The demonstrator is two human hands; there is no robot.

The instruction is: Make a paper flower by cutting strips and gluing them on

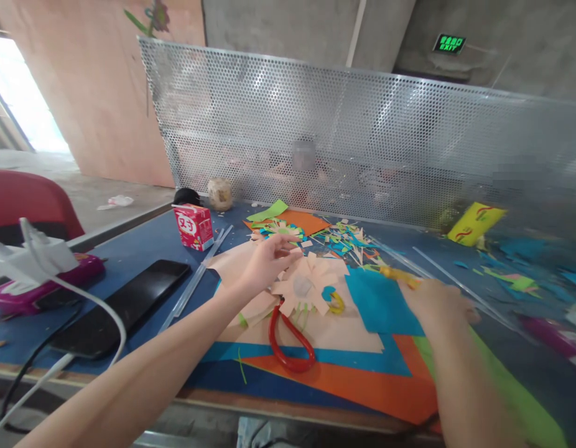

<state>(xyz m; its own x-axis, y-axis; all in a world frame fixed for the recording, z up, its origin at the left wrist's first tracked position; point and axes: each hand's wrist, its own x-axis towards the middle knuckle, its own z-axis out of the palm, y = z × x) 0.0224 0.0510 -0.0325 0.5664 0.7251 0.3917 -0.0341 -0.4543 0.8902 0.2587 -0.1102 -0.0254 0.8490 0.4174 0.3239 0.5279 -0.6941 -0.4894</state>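
Two bare hands over a blue table [143,249] littered with paper scraps. Left hand [264,261] hovers open, fingers spread, holding nothing, just above a peach paper flower [306,286] lying flat mid-table on stacked coloured sheets [362,373], likely kept there as a work surface. Right hand [437,305] is blurred; it seems to close on a yellow stick-like tool [400,275], grip unclear. Red-handled scissors [290,342] lie near the flower, handle toward the near edge. Left: black phone [129,302], red carton [193,226], clear strips [197,280]. Far: perforated metal screen [362,143] blocks reach beyond. Scrap pile [348,239] crowds the far side.
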